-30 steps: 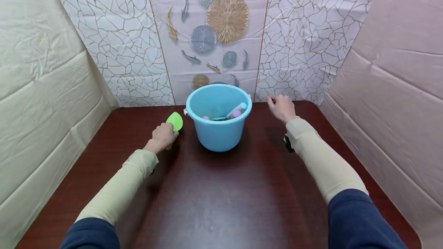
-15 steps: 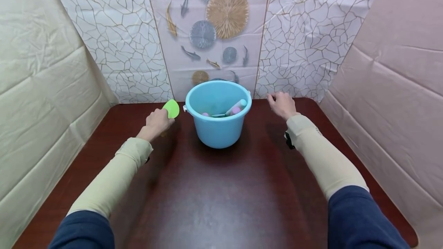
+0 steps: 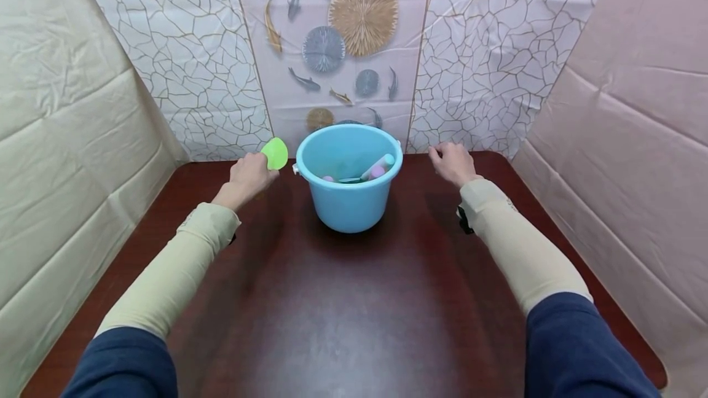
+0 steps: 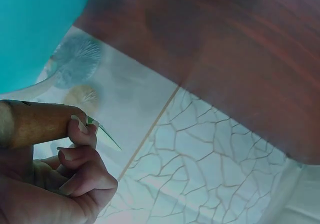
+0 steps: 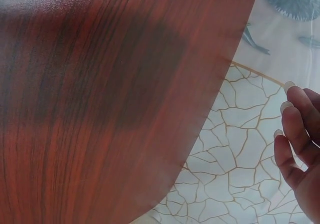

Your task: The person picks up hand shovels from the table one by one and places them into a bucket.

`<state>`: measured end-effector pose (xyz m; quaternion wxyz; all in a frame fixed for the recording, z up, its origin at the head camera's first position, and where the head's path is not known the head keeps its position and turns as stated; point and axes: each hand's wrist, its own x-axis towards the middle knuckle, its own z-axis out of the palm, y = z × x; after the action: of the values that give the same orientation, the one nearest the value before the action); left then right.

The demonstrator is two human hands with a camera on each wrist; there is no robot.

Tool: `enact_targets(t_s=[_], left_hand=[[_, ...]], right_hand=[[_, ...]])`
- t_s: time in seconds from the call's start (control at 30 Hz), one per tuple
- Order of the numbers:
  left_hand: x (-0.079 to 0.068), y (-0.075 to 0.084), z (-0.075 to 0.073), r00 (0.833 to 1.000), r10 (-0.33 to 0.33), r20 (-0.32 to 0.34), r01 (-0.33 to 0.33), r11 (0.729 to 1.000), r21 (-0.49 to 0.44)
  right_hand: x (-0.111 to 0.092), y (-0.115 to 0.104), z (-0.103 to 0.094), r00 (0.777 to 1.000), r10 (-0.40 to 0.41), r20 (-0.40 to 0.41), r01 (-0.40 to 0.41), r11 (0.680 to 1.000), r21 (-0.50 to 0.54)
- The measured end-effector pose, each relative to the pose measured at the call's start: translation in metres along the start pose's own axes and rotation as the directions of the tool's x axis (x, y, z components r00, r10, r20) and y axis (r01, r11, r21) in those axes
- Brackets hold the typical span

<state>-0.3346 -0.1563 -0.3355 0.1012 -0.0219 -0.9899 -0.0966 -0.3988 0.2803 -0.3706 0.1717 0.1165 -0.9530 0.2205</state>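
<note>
My left hand (image 3: pixel 248 178) grips a small trowel (image 3: pixel 275 153) to the left of the bucket. The trowel's bright green blade points up and away. In the left wrist view its wooden handle (image 4: pixel 45 124) shows, with fingers curled at its neck. A light blue bucket (image 3: pixel 348 204) stands upright near the table's back edge, apart from both hands. Inside lie a pale tube with a teal end (image 3: pixel 380 166), pink round-ended things (image 3: pixel 377 172) and something dark green, partly hidden by the rim. Right of the bucket, my right hand (image 3: pixel 453 163) is held above the table, fingers loosely bent around nothing.
The dark red-brown table (image 3: pixel 343 312) has rounded corners. A patterned cloth (image 3: pixel 204 66) hangs just behind its back edge. Plain pale cloths (image 3: pixel 72 115) line the left and right sides.
My left hand has lifted the trowel and moved it a little away and to the left, near the bucket's rim height. The right hand has hardly moved. The view has tilted slightly.
</note>
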Motion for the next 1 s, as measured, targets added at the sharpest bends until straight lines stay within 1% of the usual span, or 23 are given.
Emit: enact_targets(t_s=[0.1, 0.33, 0.63, 0.9, 1.0], left_hand=[[0.002, 0.003, -0.006, 1.000, 0.011, -0.016, -0.011, 1.000, -0.007], [0.006, 0.013, -0.020, 0.996, 0.076, -0.047, -0.077, 0.997, -0.024], [0.007, 0.030, -0.037, 0.989, 0.132, -0.065, -0.132, 0.991, 0.000], [0.009, 0.042, -0.048, 0.988, 0.147, -0.053, -0.148, 0.989, -0.013], [0.008, 0.048, -0.052, 0.987, 0.154, -0.035, -0.155, 0.988, -0.010]], right_hand=[[0.000, 0.000, 0.000, 1.000, 0.002, 0.002, -0.002, 1.000, -0.004], [-0.001, -0.002, 0.001, 1.000, 0.009, 0.030, -0.009, 1.000, 0.000], [0.000, -0.002, 0.002, 0.999, 0.024, 0.038, -0.023, 1.000, -0.007], [-0.001, 0.001, -0.001, 0.998, 0.035, 0.050, -0.035, 0.999, 0.007], [-0.002, 0.000, -0.003, 0.998, 0.039, 0.043, -0.040, 0.999, 0.011]])
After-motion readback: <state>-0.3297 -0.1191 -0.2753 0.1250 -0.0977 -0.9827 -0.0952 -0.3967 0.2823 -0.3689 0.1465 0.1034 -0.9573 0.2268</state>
